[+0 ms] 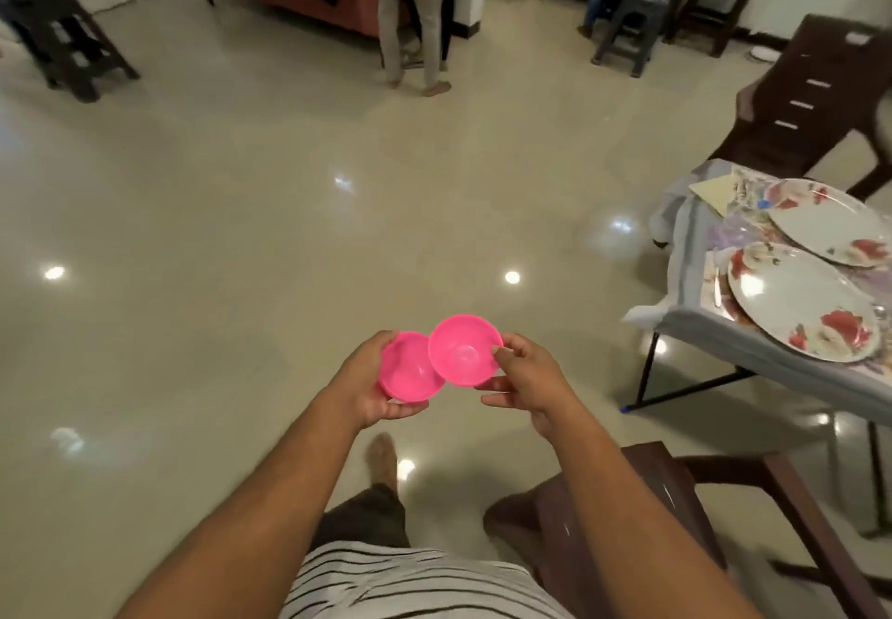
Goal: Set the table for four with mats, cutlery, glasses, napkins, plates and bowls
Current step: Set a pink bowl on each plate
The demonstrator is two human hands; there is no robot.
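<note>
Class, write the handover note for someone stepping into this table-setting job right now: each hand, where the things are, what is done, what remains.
Left hand grips one pink bowl, possibly a nested stack.
Right hand pinches a second pink bowl by its rim; it overlaps the first in view.
Both are held over the floor, left of the table.
Done: two floral plates lie on the covered table, with what looks like a napkin at the far corner.
Left: carry the bowls to the table; no bowls or glasses are seen there; much of the table is out of view.
</note>
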